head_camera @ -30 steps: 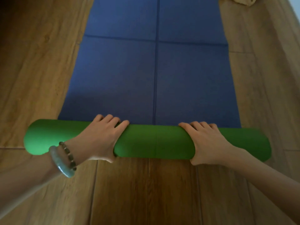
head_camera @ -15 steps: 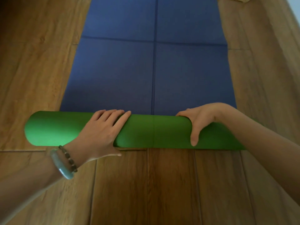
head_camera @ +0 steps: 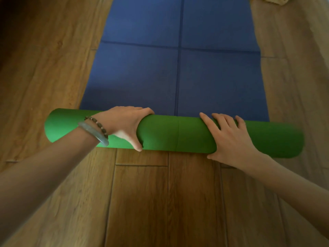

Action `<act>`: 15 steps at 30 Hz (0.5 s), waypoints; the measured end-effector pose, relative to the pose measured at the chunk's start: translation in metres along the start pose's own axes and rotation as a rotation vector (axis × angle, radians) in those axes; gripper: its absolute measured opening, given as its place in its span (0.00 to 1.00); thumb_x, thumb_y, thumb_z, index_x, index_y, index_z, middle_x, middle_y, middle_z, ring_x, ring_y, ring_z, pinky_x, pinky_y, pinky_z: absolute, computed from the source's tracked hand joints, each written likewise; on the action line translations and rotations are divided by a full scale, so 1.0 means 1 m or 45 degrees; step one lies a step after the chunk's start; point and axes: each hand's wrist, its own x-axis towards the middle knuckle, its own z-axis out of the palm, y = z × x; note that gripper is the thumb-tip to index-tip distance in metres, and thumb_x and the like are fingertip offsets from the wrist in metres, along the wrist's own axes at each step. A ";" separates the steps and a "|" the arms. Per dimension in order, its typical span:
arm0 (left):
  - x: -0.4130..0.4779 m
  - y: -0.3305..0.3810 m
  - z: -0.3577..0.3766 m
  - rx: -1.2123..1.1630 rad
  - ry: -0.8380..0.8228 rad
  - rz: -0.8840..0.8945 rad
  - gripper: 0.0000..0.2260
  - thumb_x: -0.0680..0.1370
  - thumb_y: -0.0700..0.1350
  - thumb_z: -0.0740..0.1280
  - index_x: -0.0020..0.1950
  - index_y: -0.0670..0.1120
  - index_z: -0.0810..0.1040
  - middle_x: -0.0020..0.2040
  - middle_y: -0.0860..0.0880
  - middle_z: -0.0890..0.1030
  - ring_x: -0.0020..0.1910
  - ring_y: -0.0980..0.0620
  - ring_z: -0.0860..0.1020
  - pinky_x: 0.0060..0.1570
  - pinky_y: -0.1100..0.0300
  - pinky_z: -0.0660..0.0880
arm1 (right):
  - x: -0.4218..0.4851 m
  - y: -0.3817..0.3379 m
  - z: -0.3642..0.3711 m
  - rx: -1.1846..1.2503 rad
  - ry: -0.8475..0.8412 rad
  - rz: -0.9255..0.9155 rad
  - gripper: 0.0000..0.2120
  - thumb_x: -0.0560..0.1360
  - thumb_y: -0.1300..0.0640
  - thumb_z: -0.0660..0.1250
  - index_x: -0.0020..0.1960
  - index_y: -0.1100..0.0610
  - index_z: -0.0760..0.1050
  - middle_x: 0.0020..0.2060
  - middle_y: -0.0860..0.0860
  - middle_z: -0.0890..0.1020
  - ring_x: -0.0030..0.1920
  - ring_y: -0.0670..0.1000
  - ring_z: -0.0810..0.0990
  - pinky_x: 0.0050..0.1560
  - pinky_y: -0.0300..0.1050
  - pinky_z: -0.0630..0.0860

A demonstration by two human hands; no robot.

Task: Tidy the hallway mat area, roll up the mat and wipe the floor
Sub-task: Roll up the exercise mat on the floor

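Note:
A mat lies on the wooden floor, blue on top and green underneath. Its near part is wound into a green roll lying crosswise; the flat blue part stretches away from me. My left hand wraps over the roll left of centre, fingers over the far side and thumb down the near side. Right of centre, my right hand rests on top of the roll with its fingers spread and fairly straight, palm against the near side.
Wooden floorboards surround the mat on both sides and in front of me. A crumpled yellowish cloth lies at the top right edge of the view, beside the mat.
The roll has turned further away from me over the blue mat. My left hand went from lying on top to wrapping over it; my right hand went from wrapping over to lying on top.

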 end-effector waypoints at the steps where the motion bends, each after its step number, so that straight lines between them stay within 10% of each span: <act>1: 0.001 0.000 -0.002 -0.013 -0.015 -0.013 0.44 0.56 0.63 0.77 0.67 0.59 0.59 0.57 0.59 0.72 0.55 0.53 0.72 0.48 0.56 0.68 | 0.001 0.002 0.001 -0.004 0.020 -0.020 0.59 0.48 0.41 0.79 0.73 0.54 0.58 0.58 0.60 0.76 0.58 0.62 0.76 0.57 0.67 0.70; 8: -0.026 -0.013 0.032 0.213 0.607 0.130 0.46 0.64 0.72 0.62 0.73 0.45 0.63 0.66 0.44 0.73 0.62 0.42 0.73 0.62 0.52 0.64 | 0.026 0.016 -0.016 0.026 -0.216 -0.090 0.52 0.58 0.38 0.72 0.74 0.45 0.47 0.63 0.50 0.68 0.62 0.55 0.68 0.62 0.58 0.66; 15: -0.015 -0.006 0.039 0.416 0.689 -0.003 0.54 0.51 0.62 0.80 0.69 0.40 0.65 0.58 0.37 0.77 0.54 0.38 0.77 0.55 0.45 0.72 | 0.055 0.026 -0.038 0.242 -0.502 -0.037 0.56 0.56 0.38 0.77 0.74 0.44 0.47 0.64 0.49 0.67 0.65 0.54 0.65 0.64 0.58 0.64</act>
